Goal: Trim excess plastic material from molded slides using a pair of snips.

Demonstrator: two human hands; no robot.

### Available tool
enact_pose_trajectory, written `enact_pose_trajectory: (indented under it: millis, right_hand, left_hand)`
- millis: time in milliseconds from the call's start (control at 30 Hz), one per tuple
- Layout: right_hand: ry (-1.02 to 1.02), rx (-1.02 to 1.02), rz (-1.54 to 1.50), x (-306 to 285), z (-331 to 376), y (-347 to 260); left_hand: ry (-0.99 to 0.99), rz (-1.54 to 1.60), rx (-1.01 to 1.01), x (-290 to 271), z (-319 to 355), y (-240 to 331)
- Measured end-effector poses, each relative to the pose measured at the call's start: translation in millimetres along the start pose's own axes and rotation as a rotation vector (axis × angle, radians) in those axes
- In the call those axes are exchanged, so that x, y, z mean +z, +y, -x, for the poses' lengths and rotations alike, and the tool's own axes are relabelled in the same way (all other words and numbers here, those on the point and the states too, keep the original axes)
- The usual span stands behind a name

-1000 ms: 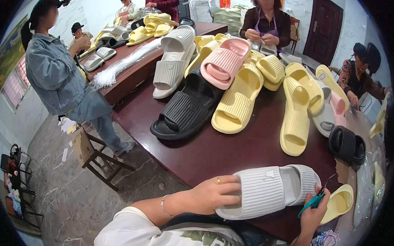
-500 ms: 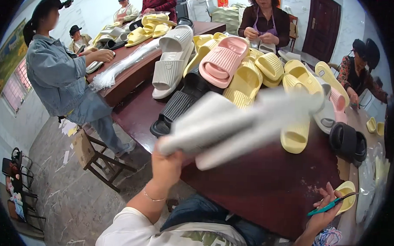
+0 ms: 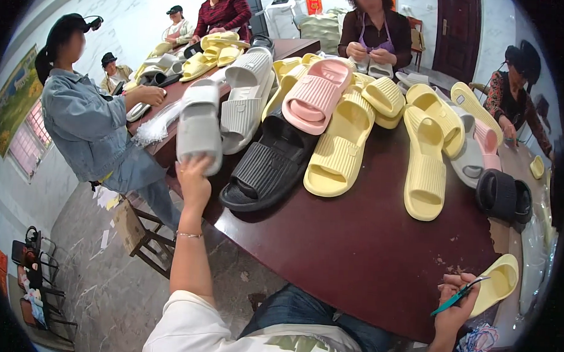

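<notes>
At the table's left edge, my left hand [image 3: 195,176] grips a grey slide slipper [image 3: 200,126] by its near end, slightly blurred. The slipper stands tilted up beside another grey ribbed slipper [image 3: 241,106]. My right hand [image 3: 456,313], low at the right, is closed round small teal-handled snips [image 3: 451,301] whose metal tip points up to the right. Just beyond that hand, a pale yellow slipper [image 3: 497,286] lies at the table's right side; whether they touch I cannot tell. A black ribbed slipper [image 3: 267,166] and a yellow one [image 3: 338,156] lie in front of the pile.
A pink slipper [image 3: 316,96] tops the heap along the far side of the dark red table [image 3: 347,253]. Black slippers [image 3: 503,199] and clear plastic bags [image 3: 532,259] are at the right. A wooden stool [image 3: 134,230] stands left. Several other people handle things around the tables.
My left hand has swung left and away from me, carrying grey footwear from over the table's middle to its left edge. My right hand keeps the snips and has shifted slightly.
</notes>
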State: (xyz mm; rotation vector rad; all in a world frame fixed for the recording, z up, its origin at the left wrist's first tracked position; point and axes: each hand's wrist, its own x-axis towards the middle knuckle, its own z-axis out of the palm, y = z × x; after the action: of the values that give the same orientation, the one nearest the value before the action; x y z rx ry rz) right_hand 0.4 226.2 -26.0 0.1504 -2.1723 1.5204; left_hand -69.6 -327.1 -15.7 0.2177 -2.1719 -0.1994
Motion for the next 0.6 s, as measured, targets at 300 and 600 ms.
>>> enact_pose_trajectory:
  millis: [300,600]
  right_hand:
    - [-0.053,0.038,0.003,5.9,-0.5,-5.2]
    - [-0.289,0.307,-0.183,32.3,-10.3,-57.8]
  left_hand:
    - [-0.102,0.033,-0.083,-15.3,4.2,18.3]
    - [-1.11,1.155,0.426,-58.6,36.3,226.3]
